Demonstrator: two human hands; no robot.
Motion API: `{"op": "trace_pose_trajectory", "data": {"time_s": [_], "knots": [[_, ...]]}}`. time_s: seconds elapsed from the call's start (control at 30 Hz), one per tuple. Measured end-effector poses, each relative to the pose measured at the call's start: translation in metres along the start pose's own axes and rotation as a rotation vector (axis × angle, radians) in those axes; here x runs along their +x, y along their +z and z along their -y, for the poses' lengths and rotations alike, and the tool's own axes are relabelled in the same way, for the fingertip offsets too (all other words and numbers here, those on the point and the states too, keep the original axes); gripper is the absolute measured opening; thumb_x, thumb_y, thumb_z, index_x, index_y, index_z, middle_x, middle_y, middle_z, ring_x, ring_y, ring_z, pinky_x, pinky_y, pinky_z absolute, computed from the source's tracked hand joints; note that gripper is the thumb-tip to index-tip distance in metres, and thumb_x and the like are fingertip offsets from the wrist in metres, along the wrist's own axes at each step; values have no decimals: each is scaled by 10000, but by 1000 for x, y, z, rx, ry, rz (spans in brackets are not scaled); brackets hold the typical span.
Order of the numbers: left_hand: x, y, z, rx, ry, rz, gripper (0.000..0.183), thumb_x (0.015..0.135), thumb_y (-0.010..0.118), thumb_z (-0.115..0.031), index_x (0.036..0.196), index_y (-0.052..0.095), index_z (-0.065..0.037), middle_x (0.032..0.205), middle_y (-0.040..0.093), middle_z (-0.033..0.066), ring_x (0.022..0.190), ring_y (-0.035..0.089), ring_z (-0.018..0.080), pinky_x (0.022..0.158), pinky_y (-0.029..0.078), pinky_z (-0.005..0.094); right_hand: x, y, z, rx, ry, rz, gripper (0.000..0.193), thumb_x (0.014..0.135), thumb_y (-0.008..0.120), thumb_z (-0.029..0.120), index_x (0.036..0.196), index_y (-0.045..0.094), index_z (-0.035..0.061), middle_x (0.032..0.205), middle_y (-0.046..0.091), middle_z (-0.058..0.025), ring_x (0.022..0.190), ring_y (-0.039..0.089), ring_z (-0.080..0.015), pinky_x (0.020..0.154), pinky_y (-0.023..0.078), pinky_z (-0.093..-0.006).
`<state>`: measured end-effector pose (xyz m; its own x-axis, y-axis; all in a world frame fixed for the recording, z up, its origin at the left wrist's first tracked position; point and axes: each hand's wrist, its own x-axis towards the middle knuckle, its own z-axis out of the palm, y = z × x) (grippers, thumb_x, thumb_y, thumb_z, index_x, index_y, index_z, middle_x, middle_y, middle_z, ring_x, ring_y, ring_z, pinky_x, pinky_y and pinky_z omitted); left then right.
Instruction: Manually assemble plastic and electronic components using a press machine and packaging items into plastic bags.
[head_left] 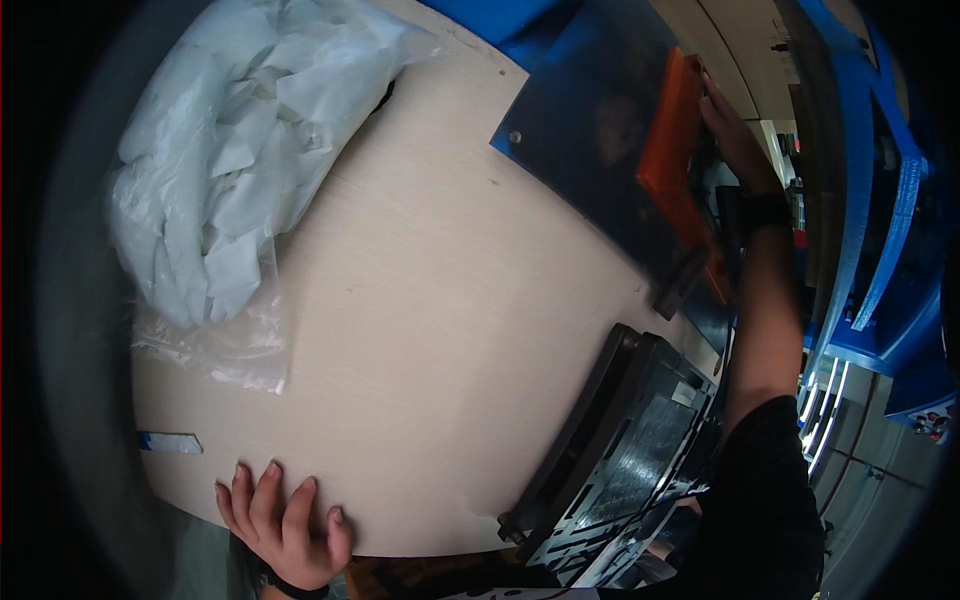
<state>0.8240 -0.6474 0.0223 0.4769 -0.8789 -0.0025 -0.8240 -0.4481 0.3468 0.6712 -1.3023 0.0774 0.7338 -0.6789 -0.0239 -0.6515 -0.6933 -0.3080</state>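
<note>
My left hand [285, 525] lies flat on the near edge of a pale wooden table [430, 330], fingers spread and holding nothing. My right hand [735, 135] reaches far to the right, its fingers pressed against the edge of an orange flat part [668, 150] that stands beside a dark blue-grey panel [590, 130]. A black band sits on the right wrist. Whether the hand grips the orange part or just touches it does not show.
A big clear bag of crumpled white plastic pieces [240, 150] fills the table's far left. A black moulded tray or frame [620, 450] lies at the near right edge. A small blue-white strip [170, 442] lies near the left edge. Blue shelving [900, 230] stands on the right.
</note>
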Motion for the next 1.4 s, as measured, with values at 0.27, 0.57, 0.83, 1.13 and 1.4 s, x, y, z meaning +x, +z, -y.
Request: {"op": "trace_pose_trajectory", "data": {"time_s": [0.27, 0.57, 0.83, 1.13, 1.4], "knots": [[-3, 6, 0, -13, 13, -19, 388, 777, 586, -249, 1122, 583, -70, 1307, 513, 200, 1289, 409, 464, 1089, 219, 630, -1, -9, 5, 74, 42, 65, 566, 964, 536, 407, 1447, 422, 133, 1523, 322, -180, 1431, 276, -278, 1141, 241, -354], [-2, -1, 5, -12, -3, -9, 413, 790, 576, -257, 1155, 579, -65, 1306, 518, 183, 1286, 418, 449, 1088, 224, 625, -4, -11, 10, -39, -12, 74, 538, 1001, 502, 314, 1456, 377, 55, 1500, 374, -116, 1409, 307, -201, 1146, 237, -327], [11, 1, -11, -50, -17, -63, 459, 780, 579, -243, 1192, 566, -40, 1333, 491, 195, 1281, 416, 426, 1082, 234, 597, -42, -39, -12, -295, 89, -74, 514, 984, 529, 336, 1417, 435, 75, 1469, 410, -166, 1392, 339, -297, 1130, 264, -364], [36, -36, -61, -534, 105, -86, 280, 812, 572, -51, 1081, 583, 28, 1089, 573, 217, 1085, 549, 383, 991, 408, 477, -289, -34, -13, -51, 77, -120, 521, 922, 620, 250, 1363, 469, 17, 1397, 470, -223, 1308, 426, -383, 1081, 339, -413], [274, 9, -239, -208, 776, 76, 508, 886, 615, -144, 1337, 463, 34, 1374, 474, 242, 1291, 450, 386, 1072, 355, 402, -372, -35, -52, 203, 143, -254, 436, 919, 629, 236, 1267, 536, -10, 1246, 579, -215, 1164, 556, -353, 981, 439, -382]]}}
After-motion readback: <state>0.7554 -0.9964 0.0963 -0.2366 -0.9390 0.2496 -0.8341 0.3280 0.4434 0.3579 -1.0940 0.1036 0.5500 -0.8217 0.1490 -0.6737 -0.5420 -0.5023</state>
